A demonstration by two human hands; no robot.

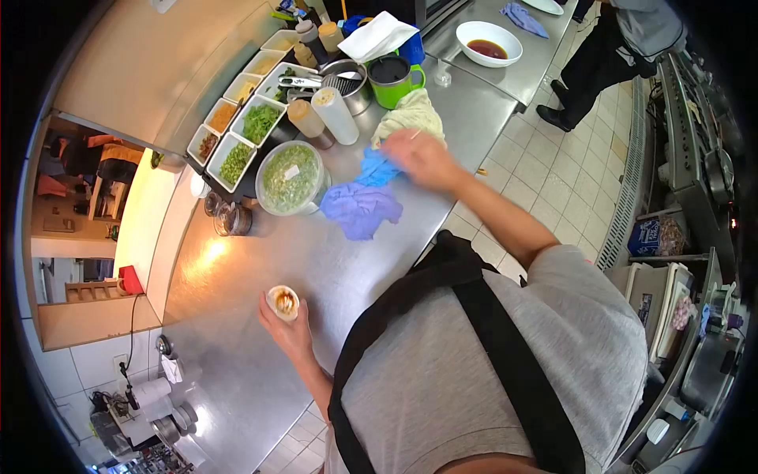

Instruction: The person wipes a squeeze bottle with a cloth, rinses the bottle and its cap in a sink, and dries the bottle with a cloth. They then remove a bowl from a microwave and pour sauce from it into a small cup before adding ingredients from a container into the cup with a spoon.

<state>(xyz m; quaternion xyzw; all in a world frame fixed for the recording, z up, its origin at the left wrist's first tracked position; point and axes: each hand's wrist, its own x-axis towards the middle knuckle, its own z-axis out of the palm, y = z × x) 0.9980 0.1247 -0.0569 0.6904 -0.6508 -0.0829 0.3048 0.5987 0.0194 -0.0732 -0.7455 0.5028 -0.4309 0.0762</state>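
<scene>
My left hand [294, 333] holds a small white cup [282, 302] with something brown and white inside, above the steel counter [260, 347]. My right hand [422, 158] is over the cloths at the right part of the counter, blurred, its fingertips hard to make out. Under and beside it lie a blue cloth [374, 169] and a cream cloth [418, 114]. A purple cloth [362, 210] is spread nearer the middle, next to a round tub [290, 178] of chopped greens.
White trays [259, 120] of garnishes line the counter's back edge. Near them are squeeze bottles [335, 115], a green mug [392, 82] and glass jars [233, 220]. A bowl [489, 44] of dark liquid sits farther off. Another person [604, 63] stands at the upper right.
</scene>
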